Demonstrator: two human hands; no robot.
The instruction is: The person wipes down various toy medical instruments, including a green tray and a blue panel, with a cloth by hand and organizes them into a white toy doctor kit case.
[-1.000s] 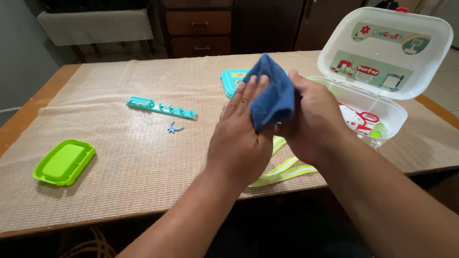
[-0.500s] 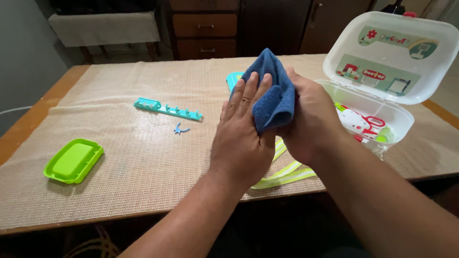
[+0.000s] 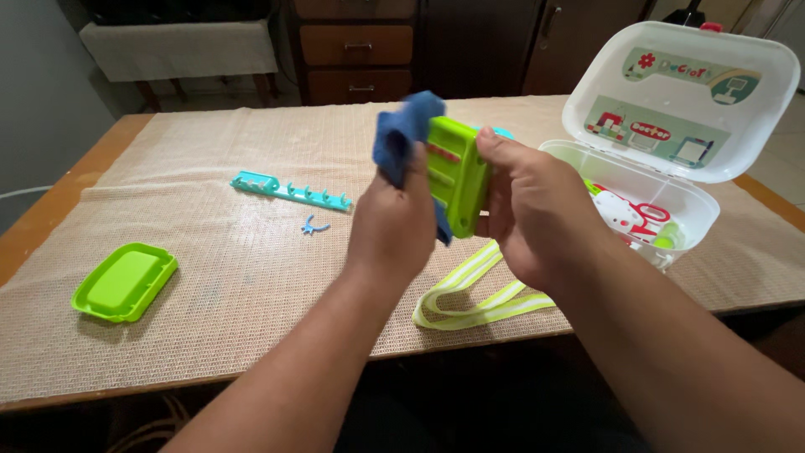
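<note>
Wiping looked partway done: left hand (image 3: 387,226) gripped blue cloth (image 3: 401,136) against green toy tray (image 3: 454,172), clasped in right hand (image 3: 537,210), just left of open case (image 3: 671,159).

Glossy plastic toy (image 3: 457,172), soft cloth (image 3: 398,138)

Soft, even indoor light falls from above, bright on the counter (image 3: 210,277) and its woven mat (image 3: 251,159). The far room lies dim. Faint shadows sit under the green tray (image 3: 124,283) and the striped strap (image 3: 470,289). The white case lid (image 3: 681,101) shines mildly. Focus is sharp; near forearms stretch wide at the edges.
</note>
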